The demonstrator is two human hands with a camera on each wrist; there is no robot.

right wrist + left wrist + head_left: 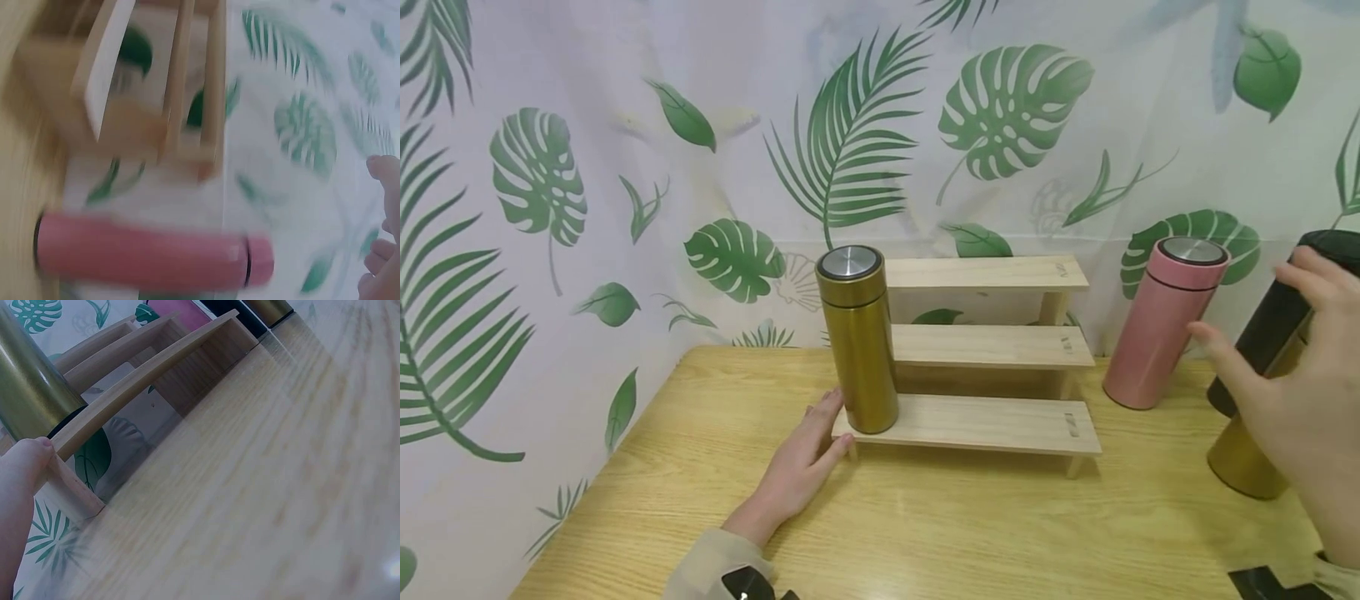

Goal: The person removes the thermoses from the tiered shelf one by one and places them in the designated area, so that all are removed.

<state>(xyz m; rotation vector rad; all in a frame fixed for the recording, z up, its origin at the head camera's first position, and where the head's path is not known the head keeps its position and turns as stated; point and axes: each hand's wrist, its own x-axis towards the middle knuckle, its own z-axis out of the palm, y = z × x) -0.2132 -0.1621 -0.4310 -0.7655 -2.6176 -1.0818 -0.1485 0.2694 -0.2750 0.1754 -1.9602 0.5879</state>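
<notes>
My left hand (pixel 797 467) holds the left end of a three-tier wooden shelf (pixel 985 425), its thumb at the front corner of the lowest tier. On that tier, right beside the hand, a gold thermos bottle (pixel 859 350) with a steel-topped lid stands upright. Raised at the far right, my right hand (pixel 1311 392) has its thumb and fingers spread apart with nothing between them. Behind it in the head view are a second gold thermos bottle (pixel 1251 458), partly hidden, and a black bottle (pixel 1273 325). A pink thermos bottle (pixel 144 253) stands between the shelf and the right hand.
The shelf and bottles are on a wood-grain table (pixel 925 533). Close behind hangs a white cloth (pixel 715 175) printed with green leaves, which also runs along the left side. The two upper tiers (pixel 985 346) rise towards the back.
</notes>
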